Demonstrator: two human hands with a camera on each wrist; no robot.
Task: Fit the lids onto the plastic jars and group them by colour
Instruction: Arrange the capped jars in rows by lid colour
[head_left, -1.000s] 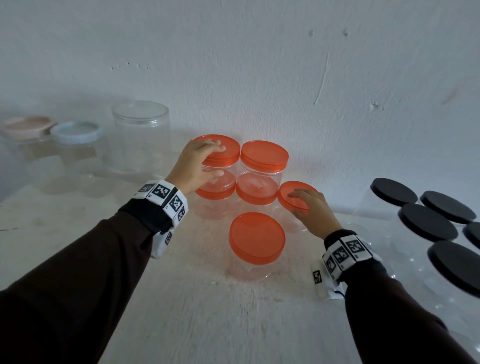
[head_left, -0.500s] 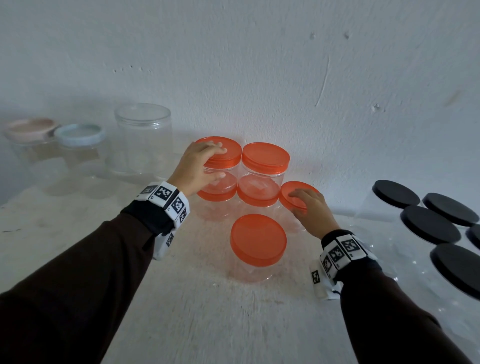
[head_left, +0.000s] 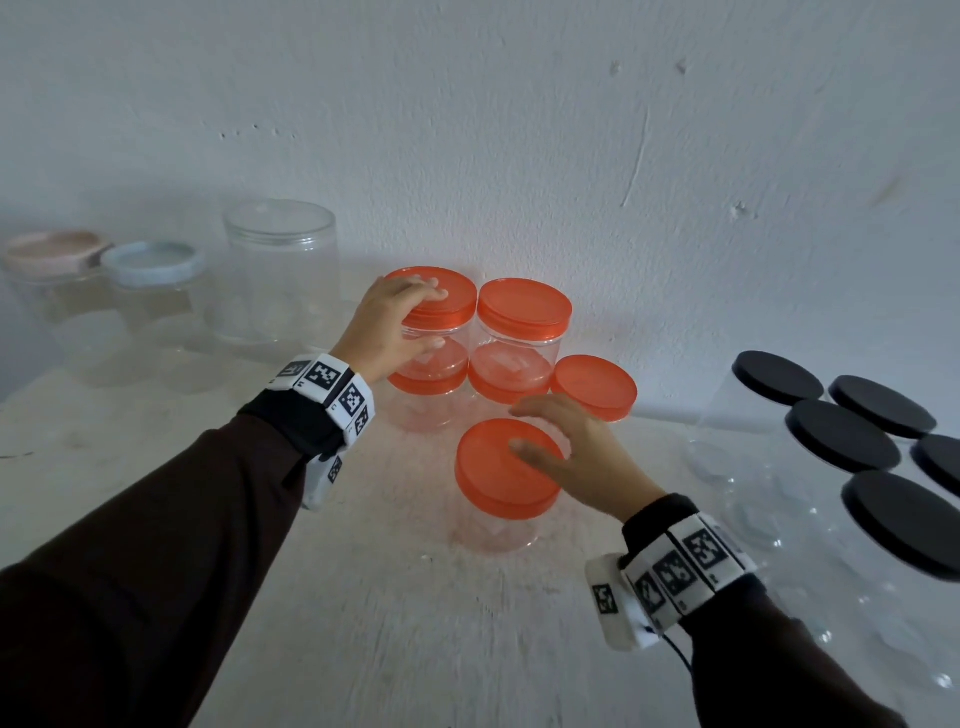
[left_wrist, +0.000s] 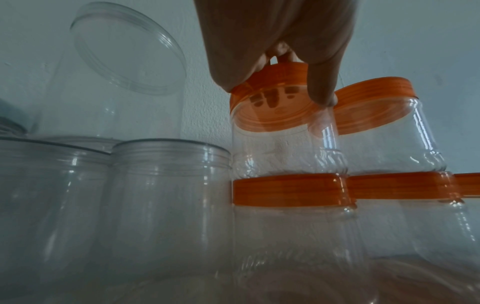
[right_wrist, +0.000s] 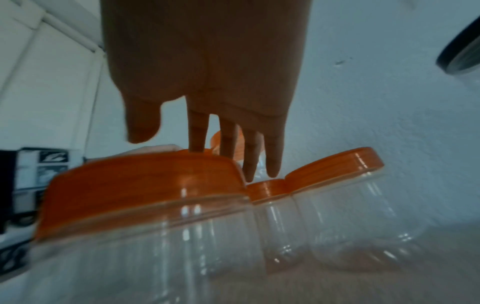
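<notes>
Several clear jars with orange lids stand grouped by the wall. Two are stacked on two others at the back; a low one (head_left: 595, 387) stands to their right and one (head_left: 504, 470) in front. My left hand (head_left: 436, 318) grips the lid of the upper left jar (head_left: 447, 299), fingers on top and thumb at the rim. The left wrist view shows this left hand (left_wrist: 285, 78) on that lid (left_wrist: 275, 115). My right hand (head_left: 519, 428) hovers over the front jar with straight, spread fingers. In the right wrist view the right hand (right_wrist: 182, 142) is just above that lid (right_wrist: 145, 185).
Several black-lidded jars (head_left: 841, 434) crowd the right side. At the far left stand a tall clear-lidded jar (head_left: 278, 280), a blue-lidded jar (head_left: 153, 262) and a pink-lidded one (head_left: 52, 252). The white wall (head_left: 519, 130) rises right behind the jars. Bare tabletop (head_left: 415, 623) lies in front.
My right hand has left the lid of the low right orange jar and come back and left, over the front jar. My left hand stays on the upper left lid.
</notes>
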